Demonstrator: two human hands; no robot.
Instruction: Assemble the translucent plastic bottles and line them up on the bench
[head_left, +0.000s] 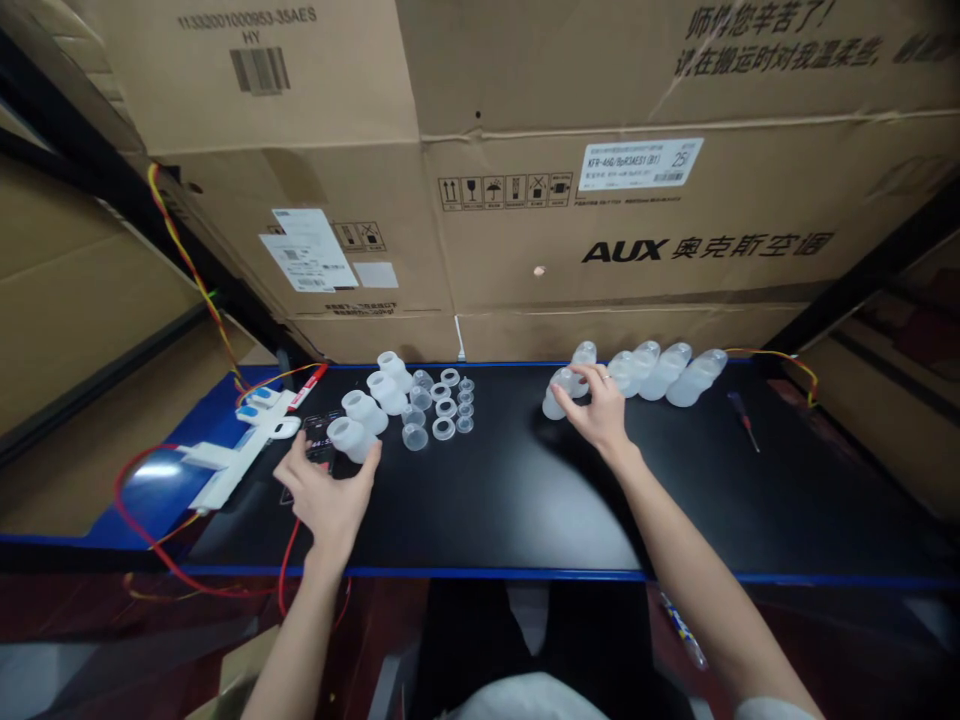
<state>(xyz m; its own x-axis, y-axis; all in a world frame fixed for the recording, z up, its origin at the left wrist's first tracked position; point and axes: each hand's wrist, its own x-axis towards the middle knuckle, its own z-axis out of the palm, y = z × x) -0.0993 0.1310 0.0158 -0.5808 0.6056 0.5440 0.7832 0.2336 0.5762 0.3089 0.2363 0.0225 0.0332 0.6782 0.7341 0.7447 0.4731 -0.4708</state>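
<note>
On the left, several translucent white plastic bottles with open necks stand in a slanting row. My left hand is at the nearest bottle, thumb by its right side and fingers spread apart on the left. Beside that row are clear dome caps, white rings and small clear discs, in columns. Farther right, my right hand has its thumb and fingers on a frosted bottle with a rounded top. Similar bottles stand just right of it, and another one behind.
A white power strip with red and yellow cables lies at the left, near a red marker and a dark phone-like object. A screwdriver lies at the right. Large cardboard boxes wall off the back of the black tabletop.
</note>
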